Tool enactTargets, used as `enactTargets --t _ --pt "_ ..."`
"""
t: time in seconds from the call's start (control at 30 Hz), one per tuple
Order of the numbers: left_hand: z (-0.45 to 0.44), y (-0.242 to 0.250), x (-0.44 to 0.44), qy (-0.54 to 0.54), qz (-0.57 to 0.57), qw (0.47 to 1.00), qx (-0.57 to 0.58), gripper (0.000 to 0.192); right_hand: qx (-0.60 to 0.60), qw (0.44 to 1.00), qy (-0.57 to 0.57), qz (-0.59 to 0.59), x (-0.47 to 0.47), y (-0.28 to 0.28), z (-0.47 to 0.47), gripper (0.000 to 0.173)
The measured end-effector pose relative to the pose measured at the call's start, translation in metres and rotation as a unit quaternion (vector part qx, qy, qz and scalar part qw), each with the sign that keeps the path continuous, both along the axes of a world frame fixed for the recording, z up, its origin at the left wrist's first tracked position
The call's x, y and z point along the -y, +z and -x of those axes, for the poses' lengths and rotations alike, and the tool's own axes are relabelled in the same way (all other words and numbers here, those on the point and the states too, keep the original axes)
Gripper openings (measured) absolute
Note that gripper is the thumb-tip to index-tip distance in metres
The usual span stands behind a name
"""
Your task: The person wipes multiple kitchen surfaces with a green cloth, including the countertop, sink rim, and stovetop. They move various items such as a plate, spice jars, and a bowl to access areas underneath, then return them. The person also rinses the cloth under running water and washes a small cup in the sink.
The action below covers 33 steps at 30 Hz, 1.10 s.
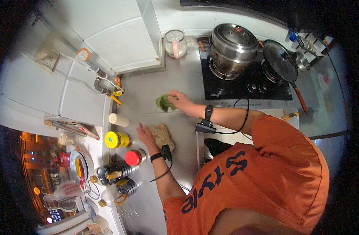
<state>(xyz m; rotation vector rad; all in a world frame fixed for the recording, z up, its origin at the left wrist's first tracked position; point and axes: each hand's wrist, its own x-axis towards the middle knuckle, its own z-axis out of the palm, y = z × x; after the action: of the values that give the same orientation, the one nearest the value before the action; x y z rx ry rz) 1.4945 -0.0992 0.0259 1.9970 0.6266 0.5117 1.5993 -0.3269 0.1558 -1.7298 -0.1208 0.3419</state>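
Note:
My right hand [179,102] is closed on a bunched green cloth [164,103] over the metal counter [138,91], left of the gas hob. My left hand [146,136], fingers partly spread and seemingly empty, is beside a beige, blotchy, flat thing [164,136], perhaps a folded cloth; whether they touch cannot be told. Both wrists bear black straps with small devices and cables. Close to my left hand are a pale cylindrical container [119,120], a jar with a yellow lid [117,139] and a jar with a red lid [135,157].
A lidded steel pot [234,50] stands on the black hob [247,88], with a dark-lidded pan [281,60] beside it. A glass jug [175,44] stands near the wall. Several bottles [112,174] line the window side; a plate [79,166] is on the sill. Pipes [100,83] run along the wall.

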Motion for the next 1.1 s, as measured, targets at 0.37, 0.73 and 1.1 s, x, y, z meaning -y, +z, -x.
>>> enactTargets --t 0.37,0.73,1.1 --pt "0.067 0.06 0.081 -0.021 -0.274 0.924 -0.265 0.021 0.317 0.847 0.192 0.382 0.086 -0.114 0.038 0.049" --pt "0.092 0.003 0.106 0.036 -0.363 0.922 -0.127 0.024 0.331 0.822 0.03 0.463 0.071 -0.143 -0.139 0.041" --pt "0.09 0.004 0.105 0.035 -0.375 0.914 -0.152 0.028 0.382 0.853 0.192 0.299 0.107 -0.13 -0.09 0.031"
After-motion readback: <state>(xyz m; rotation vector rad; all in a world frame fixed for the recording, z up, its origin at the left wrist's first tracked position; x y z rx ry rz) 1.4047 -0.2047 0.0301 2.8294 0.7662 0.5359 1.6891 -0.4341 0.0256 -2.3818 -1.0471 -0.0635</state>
